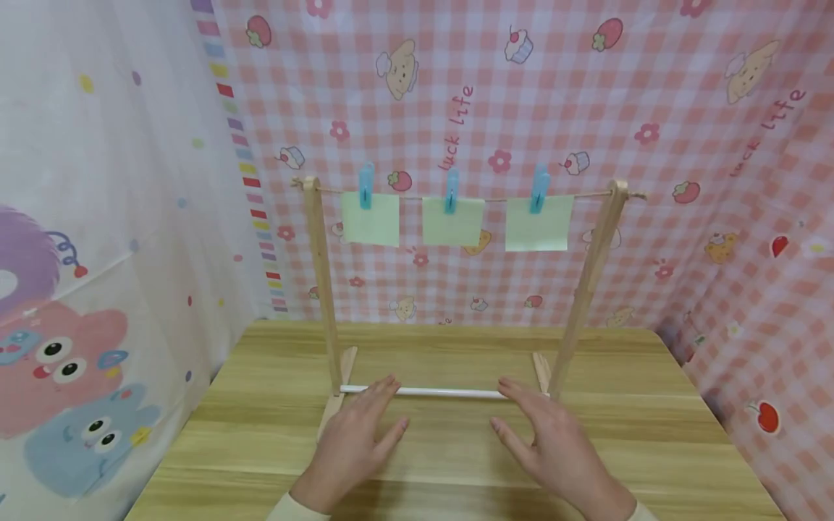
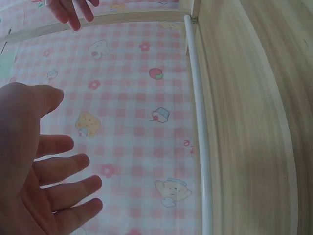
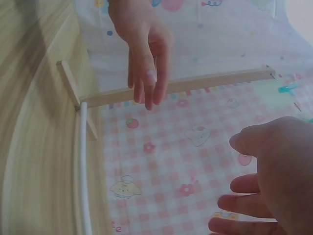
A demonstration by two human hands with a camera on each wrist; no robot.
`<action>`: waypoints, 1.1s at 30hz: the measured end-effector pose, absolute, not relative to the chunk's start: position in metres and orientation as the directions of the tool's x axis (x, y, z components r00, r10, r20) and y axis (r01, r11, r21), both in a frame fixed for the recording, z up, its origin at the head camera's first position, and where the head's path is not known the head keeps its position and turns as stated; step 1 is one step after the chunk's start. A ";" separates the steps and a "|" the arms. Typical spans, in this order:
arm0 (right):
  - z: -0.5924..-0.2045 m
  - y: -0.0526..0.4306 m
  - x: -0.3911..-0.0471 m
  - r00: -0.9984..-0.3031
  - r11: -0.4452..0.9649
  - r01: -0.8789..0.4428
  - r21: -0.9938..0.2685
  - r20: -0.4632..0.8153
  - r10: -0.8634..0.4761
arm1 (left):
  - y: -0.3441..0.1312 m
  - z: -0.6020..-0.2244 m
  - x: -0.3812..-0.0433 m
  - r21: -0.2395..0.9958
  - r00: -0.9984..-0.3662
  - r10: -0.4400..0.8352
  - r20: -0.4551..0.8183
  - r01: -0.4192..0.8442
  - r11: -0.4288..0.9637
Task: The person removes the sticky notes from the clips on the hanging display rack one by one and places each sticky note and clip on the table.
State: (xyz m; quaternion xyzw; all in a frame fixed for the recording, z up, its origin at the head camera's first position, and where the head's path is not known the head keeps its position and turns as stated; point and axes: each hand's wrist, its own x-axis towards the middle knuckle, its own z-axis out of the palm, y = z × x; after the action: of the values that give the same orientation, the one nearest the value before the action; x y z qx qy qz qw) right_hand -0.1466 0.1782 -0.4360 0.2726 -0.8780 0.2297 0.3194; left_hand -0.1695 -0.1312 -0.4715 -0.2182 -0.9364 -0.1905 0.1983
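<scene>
My left hand point(image 1: 355, 441) hovers in front of a wooden stand, fingers relaxed and nothing held. Opposite it, my right hand point(image 1: 557, 445) is held the same way, palm turned inward, with a gap between the two. Behind them a white rod point(image 1: 443, 393) joins the stand's left post point(image 1: 322, 282) and right post point(image 1: 586, 289) near the base. A twine string point(image 1: 410, 197) runs between the post tops. From it hang three pale green paper notes point(image 1: 452, 222), each under a blue clothespin point(image 1: 452, 192). The left wrist view shows the rod point(image 2: 199, 107) apart from the fingers.
The stand rests on a wood-grain table point(image 1: 443, 463) with feet at both sides, such as the left foot point(image 1: 331, 416). A pink checked cloth point(image 1: 482, 94) hangs behind and to the right. A white cartoon-printed curtain point(image 1: 150, 239) hangs at the left.
</scene>
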 end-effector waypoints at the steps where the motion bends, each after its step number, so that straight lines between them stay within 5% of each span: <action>1: -0.435 0.179 -0.148 -0.644 0.739 -0.633 -0.232 0.688 -0.336 | -0.132 -0.471 -0.170 0.263 -0.812 0.327 0.483 0.491 0.831; 9: -0.427 0.178 -0.150 -0.635 0.716 -0.651 -0.253 0.699 -0.330 | -0.134 -0.467 -0.177 0.225 -0.700 0.293 0.652 0.547 0.806; 20: -0.417 0.169 -0.160 -0.603 0.667 -0.689 -0.284 0.736 -0.309 | -0.134 -0.453 -0.181 0.506 -0.832 0.185 0.523 0.478 0.718; 33: -0.394 0.164 -0.169 -0.645 0.608 -0.703 -0.368 0.690 -0.328 | -0.141 -0.436 -0.192 0.637 -0.868 0.085 0.490 0.423 0.645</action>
State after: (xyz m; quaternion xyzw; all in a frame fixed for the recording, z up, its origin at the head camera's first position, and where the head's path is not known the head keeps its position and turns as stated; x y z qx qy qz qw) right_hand -0.1686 0.1638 -0.3942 0.3038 -0.8480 0.3218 0.2917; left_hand -0.1923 -0.1408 -0.4359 -0.1440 -0.8813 -0.3962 0.2133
